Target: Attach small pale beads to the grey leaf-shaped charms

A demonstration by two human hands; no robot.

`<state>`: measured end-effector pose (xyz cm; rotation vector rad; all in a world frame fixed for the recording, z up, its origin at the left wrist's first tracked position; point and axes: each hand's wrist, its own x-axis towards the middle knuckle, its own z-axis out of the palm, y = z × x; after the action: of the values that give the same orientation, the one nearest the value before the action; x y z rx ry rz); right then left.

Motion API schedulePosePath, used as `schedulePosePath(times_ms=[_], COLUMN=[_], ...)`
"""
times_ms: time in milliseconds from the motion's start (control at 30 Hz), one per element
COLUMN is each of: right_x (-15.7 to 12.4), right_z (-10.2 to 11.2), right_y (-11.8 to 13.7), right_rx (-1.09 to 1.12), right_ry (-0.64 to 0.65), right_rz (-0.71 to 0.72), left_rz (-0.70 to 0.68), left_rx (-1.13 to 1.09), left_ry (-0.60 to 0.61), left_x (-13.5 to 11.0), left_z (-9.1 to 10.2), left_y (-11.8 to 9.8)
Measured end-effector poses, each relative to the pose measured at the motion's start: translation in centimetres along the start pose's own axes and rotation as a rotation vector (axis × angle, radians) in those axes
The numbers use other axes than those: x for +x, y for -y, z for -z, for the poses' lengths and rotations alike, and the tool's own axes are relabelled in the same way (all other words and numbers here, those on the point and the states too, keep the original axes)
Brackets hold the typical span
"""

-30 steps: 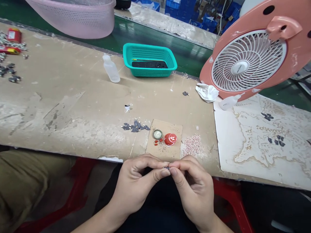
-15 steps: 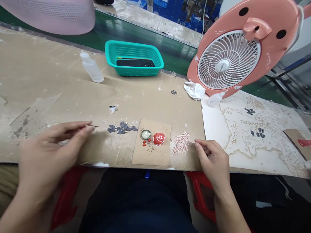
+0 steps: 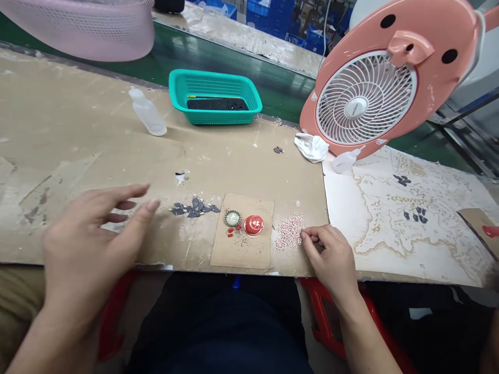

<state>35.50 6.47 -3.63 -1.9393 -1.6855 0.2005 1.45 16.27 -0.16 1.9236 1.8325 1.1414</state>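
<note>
My left hand (image 3: 93, 234) hovers over the left part of the table, thumb and index finger apart with nothing visible between them. Just right of it lies a cluster of dark grey leaf-shaped pieces (image 3: 195, 208) with pale tips. A cardboard piece (image 3: 241, 254) bears a bottle cap (image 3: 233, 218) with a pale filling, a glossy red round piece (image 3: 253, 225) and small red bits (image 3: 231, 232). My right hand (image 3: 333, 257) has its thumb and index finger pinched together at the right edge of a pile of tiny pinkish beads (image 3: 289, 231); whatever they hold is too small to make out.
Behind stand a white squeeze bottle (image 3: 148, 114) and a green basket (image 3: 216, 117) holding a dark phone. A pink fan (image 3: 366, 98), a crumpled white cloth (image 3: 312, 147) and a small bottle (image 3: 345, 161) are at the back right. A map-printed sheet (image 3: 393, 234) covers the right side.
My left thumb and index finger have parted, and the thin dark piece between them is no longer seen. My right hand has moved left to the beads' edge.
</note>
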Motion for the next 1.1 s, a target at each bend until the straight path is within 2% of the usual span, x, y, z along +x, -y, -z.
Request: schedulePosePath(times_ms=[67,167,333,500,667,733,800,867,933,1000,1100], right_x=[-0.1,-0.1,0.4,0.1,-0.8,-1.2,-1.6,-2.2,-2.9,-3.5,-4.2], right_z=[-0.1,-0.1,0.0,-0.1,0.5,0.9,1.2,1.3,1.1,0.7,0.1], right_y=[0.0,0.1,0.2,0.4,1.5,2.6,4.1,5.7,7.3,8.4,9.4], right_rx=[-0.011,-0.005,0.031,0.118,0.359,0.47,0.685,0.967,1.135,1.136,1.034], right_ry=[-0.011,-0.005,0.025,-0.02,-0.087,-0.074,-0.034,0.02,0.065,0.084,0.052], right_rz=[-0.003,-0.006,-0.006,-0.081,-0.191,-0.22,-0.269,-0.33,-0.339,-0.276,-0.161], left_rz=[-0.079,-0.2,-0.252,-0.271,-0.237,-0.172,-0.072,0.055,0.208,0.372,0.563], left_rx=[-0.022,-0.132,-0.191,-0.241,-0.44,-0.546,-0.665,-0.776,-0.895,-1.025,-1.162], left_ry=[-0.008,0.05,0.112,0.159,0.316,0.427,0.58,0.748,0.875,0.945,0.978], left_x=[-0.7,-1.4,-2.2,-3.0,-4.5,-5.1,-5.6,-6.0,-6.3,-6.6,-6.8], left_z=[-0.7,-1.5,-1.6,-1.5,-1.7,-2.0,-2.4,-2.9,-3.3,-3.6,-3.8], left_y=[-2.4,-4.2,-4.5,-5.0,-6.9,-7.9,-9.0,-10.0,-10.7,-10.9,-10.6])
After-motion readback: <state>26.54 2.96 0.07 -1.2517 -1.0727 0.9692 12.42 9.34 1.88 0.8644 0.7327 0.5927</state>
